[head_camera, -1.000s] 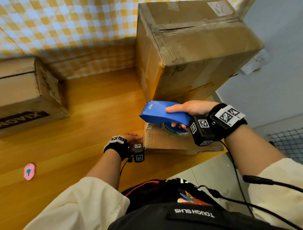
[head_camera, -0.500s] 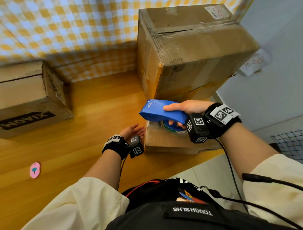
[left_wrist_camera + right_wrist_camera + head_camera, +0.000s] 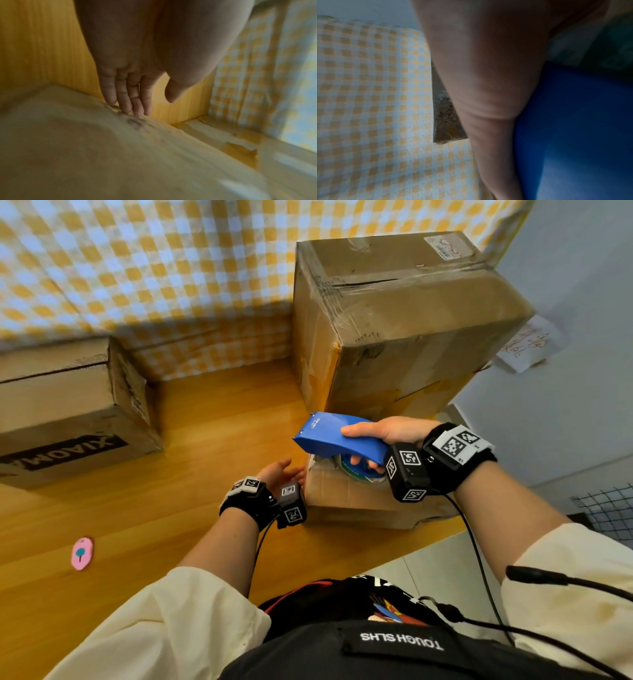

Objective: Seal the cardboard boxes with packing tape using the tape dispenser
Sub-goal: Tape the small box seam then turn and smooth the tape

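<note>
We saw the tall taped box [image 3: 404, 323] standing behind the small flat box [image 3: 359, 501], XIAOMI box [image 3: 68, 419] far left, our right hand [image 3: 383, 436] clamped round the blue tape dispenser [image 3: 335, 440] above it, left hand [image 3: 281, 474] flat-fingered against its left edge, pink sticker [image 3: 81, 553] well left.

I'm gripping a smooth blue plastic dispenser [image 3: 337, 441] over matt, creased cardboard [image 3: 356, 498]; the wooden tabletop [image 3: 205, 440] is gleaming glossy.

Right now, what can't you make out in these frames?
- Head view: the tape roll under the blue dispenser is mostly hidden by the right hand.
- Head view: whether tape already runs along the small box; dispenser and hand cover its top.
- Left wrist view: the box surface by the left hand is blurred.
- Right wrist view: fingers cut off; only palm and blue body show.
</note>
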